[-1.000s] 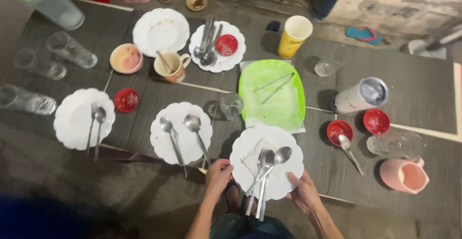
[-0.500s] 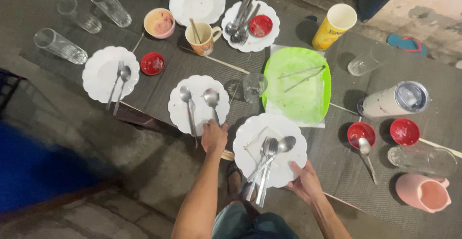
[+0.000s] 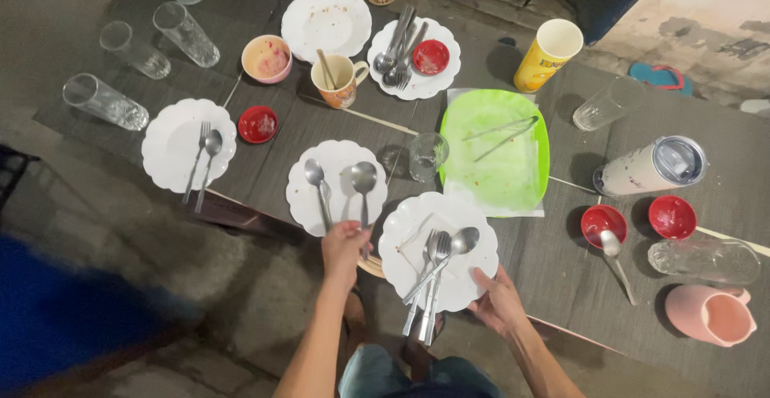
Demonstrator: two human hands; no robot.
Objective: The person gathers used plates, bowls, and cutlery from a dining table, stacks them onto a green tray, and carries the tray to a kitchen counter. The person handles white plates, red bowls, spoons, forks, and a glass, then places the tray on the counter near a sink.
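right hand (image 3: 499,303) grips the near white plate (image 3: 409,238); left hand (image 3: 345,247) closes on a spoon (image 3: 365,185): lift it gently, plate level.

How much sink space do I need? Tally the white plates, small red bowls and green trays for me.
white plates: 5
small red bowls: 4
green tray: 1
Total: 10
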